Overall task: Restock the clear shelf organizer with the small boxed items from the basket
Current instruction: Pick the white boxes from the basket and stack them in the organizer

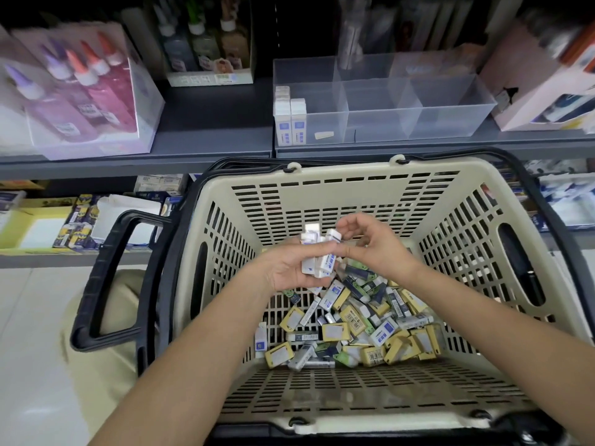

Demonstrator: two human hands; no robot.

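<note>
Just above basket (338, 168), left hand (285, 270) palm-up, fingers curled round white boxes (317, 254); right hand (372, 244) fingers pinching them.

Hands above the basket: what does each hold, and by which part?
The left hand grips a bundle of small white boxes round its lower half. The right hand touches its side; a grip cannot be told.
</note>
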